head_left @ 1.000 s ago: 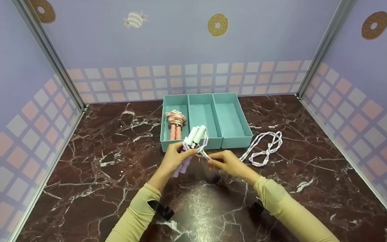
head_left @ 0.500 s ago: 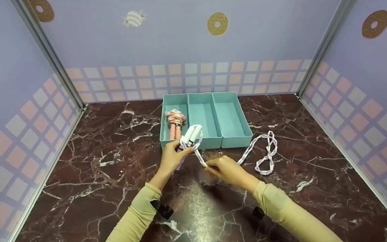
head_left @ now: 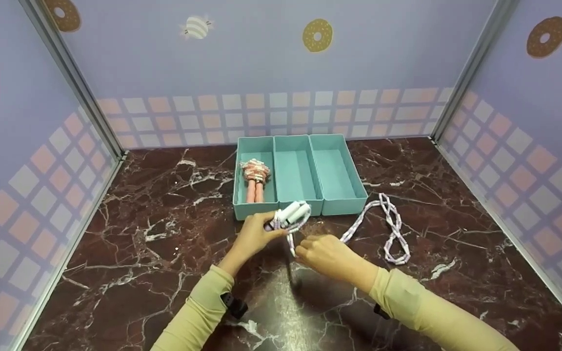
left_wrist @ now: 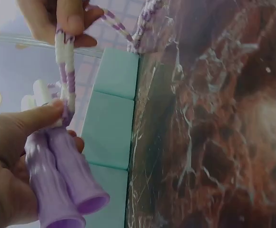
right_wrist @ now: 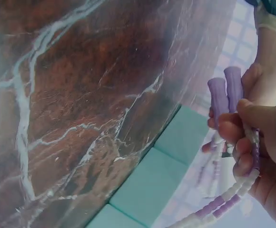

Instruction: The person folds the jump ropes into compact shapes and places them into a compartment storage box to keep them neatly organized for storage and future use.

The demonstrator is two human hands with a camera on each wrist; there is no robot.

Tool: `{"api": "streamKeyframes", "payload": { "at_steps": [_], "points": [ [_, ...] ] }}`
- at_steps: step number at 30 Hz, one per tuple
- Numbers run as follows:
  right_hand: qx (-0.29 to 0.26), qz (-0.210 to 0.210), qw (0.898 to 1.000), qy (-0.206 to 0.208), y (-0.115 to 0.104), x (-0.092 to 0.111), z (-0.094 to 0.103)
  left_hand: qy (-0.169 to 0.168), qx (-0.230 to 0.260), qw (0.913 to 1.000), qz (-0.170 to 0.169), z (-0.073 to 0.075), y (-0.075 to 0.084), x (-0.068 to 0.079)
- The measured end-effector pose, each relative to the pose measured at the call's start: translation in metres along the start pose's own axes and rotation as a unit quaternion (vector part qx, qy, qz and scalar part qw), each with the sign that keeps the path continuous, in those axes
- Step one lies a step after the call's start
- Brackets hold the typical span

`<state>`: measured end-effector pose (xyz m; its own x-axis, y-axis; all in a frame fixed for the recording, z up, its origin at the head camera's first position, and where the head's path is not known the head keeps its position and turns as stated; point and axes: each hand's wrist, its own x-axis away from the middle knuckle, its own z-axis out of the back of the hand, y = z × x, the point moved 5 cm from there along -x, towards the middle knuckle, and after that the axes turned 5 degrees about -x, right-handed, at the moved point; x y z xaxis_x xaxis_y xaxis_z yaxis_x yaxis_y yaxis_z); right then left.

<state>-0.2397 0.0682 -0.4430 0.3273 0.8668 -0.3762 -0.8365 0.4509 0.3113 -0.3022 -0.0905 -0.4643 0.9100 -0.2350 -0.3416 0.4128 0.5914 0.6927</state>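
Observation:
My left hand grips a beaded jump rope by its paired handles, whose lilac flared ends show in the left wrist view. Their white ends point away from me, with rope looped around the handles. Just to the right, my right hand pinches a doubled stretch of the purple-and-white beaded rope. The rope's loose tail runs past this hand and lies in a twisted loop on the table. Both hands are in front of the teal box.
A teal box with three compartments stands beyond my hands. In its left compartment lies a bundled coral-and-white jump rope with coral handles toward me. Patterned panels enclose the dark marbled table at the back and sides.
My left hand has tipped the handles to the right and lowered them. My right hand has drawn its rope stretch down toward me, and the loose tail has shifted on the table.

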Motion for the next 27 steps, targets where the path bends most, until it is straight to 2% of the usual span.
{"api": "streamKeyframes", "payload": {
  "at_steps": [3,7,13,16,21,23,27],
  "points": [
    [0.033,0.039,0.999,-0.012,-0.005,-0.002,0.005,-0.042,-0.035,0.9985,-0.009,-0.005,0.0,0.001],
    [0.04,0.057,0.997,-0.025,-0.004,-0.005,0.014,-0.098,-0.083,0.991,-0.038,-0.011,0.005,0.001],
    [0.021,0.064,0.997,-0.044,0.005,-0.011,0.025,-0.167,-0.145,0.9714,-0.087,-0.02,0.018,0.005],
    [0.003,0.072,0.996,-0.05,0.01,-0.014,0.028,-0.185,-0.175,0.9619,-0.101,-0.025,0.025,0.007],
    [-0.09,0.073,0.989,-0.088,0.022,-0.02,0.032,-0.212,-0.21,0.9459,-0.128,-0.032,0.035,0.011],
    [-0.146,0.056,0.981,-0.116,0.031,-0.022,0.032,-0.223,-0.214,0.9401,-0.143,-0.034,0.038,0.013],
    [-0.249,0.016,0.957,-0.148,0.048,-0.022,0.027,-0.235,-0.213,0.9314,-0.179,-0.033,0.044,0.016]
  ]
}}
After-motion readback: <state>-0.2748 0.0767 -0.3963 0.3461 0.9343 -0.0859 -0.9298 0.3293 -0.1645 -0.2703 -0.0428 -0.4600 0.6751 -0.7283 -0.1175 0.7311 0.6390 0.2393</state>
